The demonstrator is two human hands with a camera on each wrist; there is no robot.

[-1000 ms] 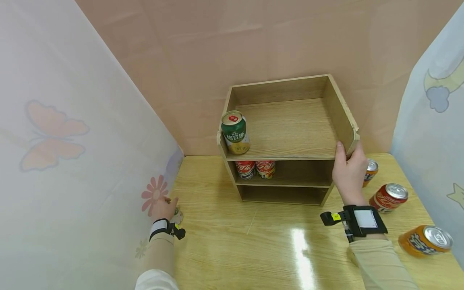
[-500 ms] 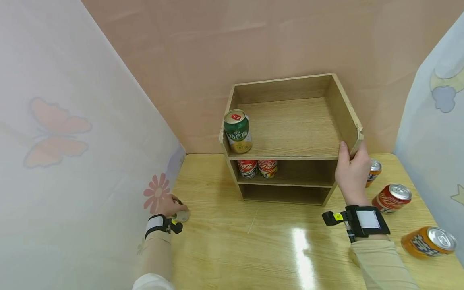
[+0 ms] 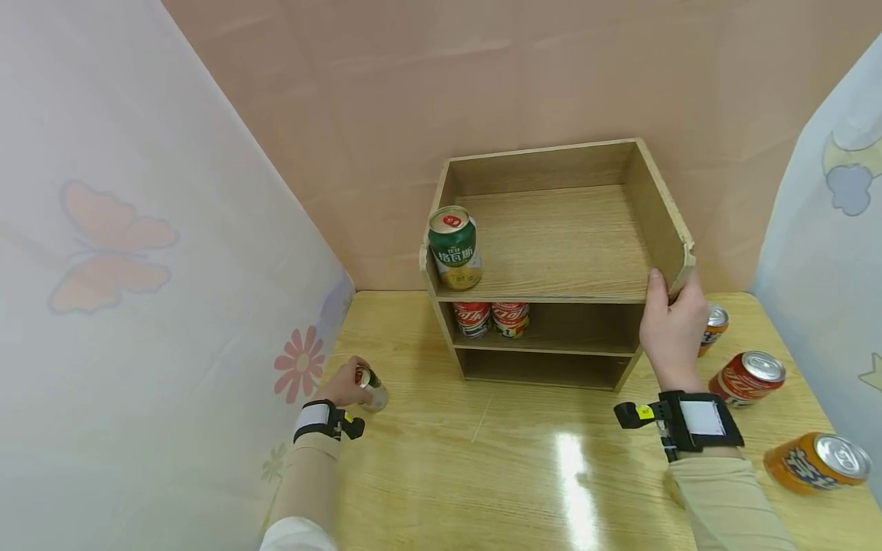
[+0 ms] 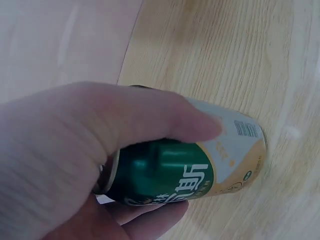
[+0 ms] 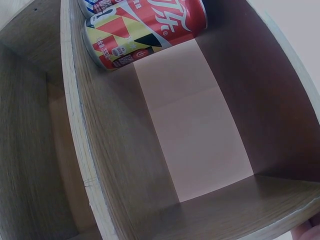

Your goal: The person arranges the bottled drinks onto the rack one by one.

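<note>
At the left of the table, my left hand (image 3: 343, 385) holds a green, white and gold drink can (image 4: 172, 172), which lies tilted onto its side. In the left wrist view the thumb runs along the can and the fingertips curl under it. My right hand (image 3: 674, 330) grips the right side of the wooden shelf (image 3: 558, 245) below its top tier, thumb in front and fingers mostly hidden behind the panel. A matching green can (image 3: 455, 249) stands upright at the top tier's left. Red cola cans (image 5: 150, 30) stand side by side on the tier below.
Right of the shelf stand an orange can (image 3: 717, 325), a red can (image 3: 747, 379) and a nearer orange can (image 3: 816, 463). Fabric walls (image 3: 138, 191) bound the wooden table (image 3: 482, 474) at left, right and back. A yellowish object shows partly behind the right forearm.
My left hand has taken hold of the can by the left wall and brought it slightly right, into fuller view. The right hand keeps its grip on the shelf.
</note>
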